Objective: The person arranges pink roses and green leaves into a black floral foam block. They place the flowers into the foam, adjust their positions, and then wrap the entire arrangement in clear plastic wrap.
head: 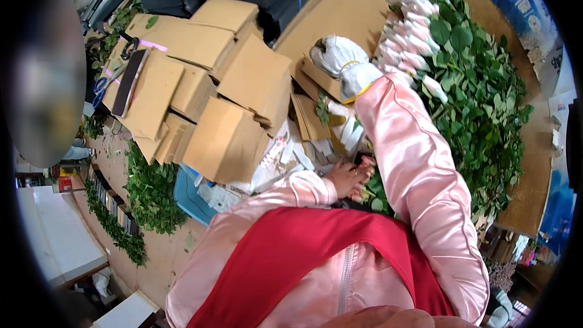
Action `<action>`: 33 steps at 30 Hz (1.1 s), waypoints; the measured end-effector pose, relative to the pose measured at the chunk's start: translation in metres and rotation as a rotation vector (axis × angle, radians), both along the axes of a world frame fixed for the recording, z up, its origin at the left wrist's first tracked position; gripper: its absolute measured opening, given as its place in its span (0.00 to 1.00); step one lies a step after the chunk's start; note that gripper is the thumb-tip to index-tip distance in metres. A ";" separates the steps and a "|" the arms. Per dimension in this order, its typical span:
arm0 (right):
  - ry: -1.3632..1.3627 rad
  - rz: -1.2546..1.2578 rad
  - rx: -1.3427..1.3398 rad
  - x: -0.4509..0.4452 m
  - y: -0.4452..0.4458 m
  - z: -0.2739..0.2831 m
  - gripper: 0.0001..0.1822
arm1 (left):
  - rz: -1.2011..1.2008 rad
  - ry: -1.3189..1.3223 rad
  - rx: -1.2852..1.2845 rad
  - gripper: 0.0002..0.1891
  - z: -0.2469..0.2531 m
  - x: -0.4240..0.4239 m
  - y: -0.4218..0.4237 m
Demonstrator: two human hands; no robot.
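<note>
My left hand [348, 178], bare and wearing a ring, is low in the middle, close to my red apron, with its fingers around pink roses [365, 164]. Green leaves show below them. My right hand [338, 60], in a whitish work glove with a yellow edge, is raised over cardboard at upper centre. Its fingers are curled; the palm side is hidden, so whether it holds anything cannot be told. Right of it lies a big pile of roses, their heads in white and pink wraps [410, 45] and their leafy stems [478, 114] spread towards the right.
Cardboard boxes [232, 136] are stacked left of centre, bearing blue-handled scissors [101, 86] and a dark strip [130, 83]. Folded cardboard and white scraps [291, 150] lie between boxes and hands. A blue tub [191, 196] and leafy bundles [152, 191] stand lower left. A blurred shape is far left.
</note>
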State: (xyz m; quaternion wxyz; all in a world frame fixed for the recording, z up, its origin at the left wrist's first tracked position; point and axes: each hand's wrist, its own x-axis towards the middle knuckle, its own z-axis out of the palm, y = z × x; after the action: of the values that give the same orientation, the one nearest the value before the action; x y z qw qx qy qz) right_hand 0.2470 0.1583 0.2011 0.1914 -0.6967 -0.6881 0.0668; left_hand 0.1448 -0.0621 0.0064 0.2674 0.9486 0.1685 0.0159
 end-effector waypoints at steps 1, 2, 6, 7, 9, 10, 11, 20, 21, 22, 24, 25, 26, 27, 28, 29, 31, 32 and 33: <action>0.096 -0.020 0.111 -0.007 0.013 0.001 0.13 | -0.011 0.037 0.020 0.31 -0.008 0.004 -0.001; 0.188 0.043 0.251 -0.028 0.014 0.025 0.12 | -0.005 0.079 0.033 0.31 -0.019 0.005 -0.003; -0.146 0.490 1.141 -0.053 0.051 0.114 0.18 | 0.044 -0.035 0.041 0.40 -0.027 0.005 -0.009; -0.224 0.504 1.048 -0.063 0.068 0.123 0.20 | 0.029 -0.003 -0.056 0.41 -0.017 0.000 -0.003; -0.367 0.420 0.593 -0.072 0.099 0.145 0.21 | 0.029 -0.009 -0.052 0.43 -0.010 0.000 -0.004; -0.386 0.327 0.227 -0.074 0.106 0.146 0.22 | 0.029 -0.023 -0.046 0.42 -0.011 0.001 -0.003; -0.620 0.291 0.231 -0.072 0.106 0.136 0.19 | 0.023 -0.038 -0.040 0.42 -0.015 0.004 -0.002; -0.542 0.467 0.251 0.080 -0.231 0.140 0.16 | 0.048 -0.681 -1.545 0.15 0.126 -0.076 0.031; -0.575 0.418 0.130 0.094 -0.280 0.130 0.16 | 0.085 -0.602 -1.909 0.16 0.136 -0.075 0.035; -0.609 0.368 0.022 0.102 -0.321 0.112 0.16 | 0.156 -0.496 -2.029 0.18 0.128 -0.063 0.036; -0.602 0.306 -0.151 0.109 -0.365 0.081 0.17 | 0.349 -0.242 -1.871 0.15 0.090 -0.037 0.032; -0.565 0.301 -0.255 0.110 -0.371 0.069 0.17 | 0.495 -0.164 -1.679 0.13 0.055 -0.024 0.023; -0.438 0.285 -0.451 0.111 -0.365 0.067 0.16 | 0.531 -0.155 -1.528 0.11 0.053 -0.013 0.016; -0.325 0.248 -0.639 0.109 -0.357 0.068 0.15 | 0.549 -0.169 -1.299 0.11 0.050 -0.008 0.010; -0.229 0.230 -0.881 0.101 -0.326 0.080 0.16 | 0.598 -0.050 -1.213 0.11 0.043 -0.009 0.006; 0.072 0.335 -0.258 0.117 -0.332 0.034 0.14 | 0.612 0.063 -1.136 0.11 0.032 -0.008 0.002; 0.021 0.315 -0.118 0.116 -0.313 -0.006 0.18 | 0.533 0.165 -1.118 0.12 -0.009 -0.022 -0.001; 0.014 0.409 -0.156 0.122 -0.316 -0.035 0.21 | 0.474 0.161 -1.093 0.13 -0.003 -0.029 -0.001; 0.004 0.507 -0.195 0.126 -0.321 -0.067 0.24 | 0.374 0.147 -1.044 0.13 0.005 -0.034 0.006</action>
State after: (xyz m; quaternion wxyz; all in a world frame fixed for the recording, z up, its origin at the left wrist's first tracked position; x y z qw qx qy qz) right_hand 0.3729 -0.1629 0.1344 0.1018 -0.5173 -0.8305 0.1800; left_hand 0.1106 -0.0557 0.0111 0.6818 0.6428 0.3378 -0.0887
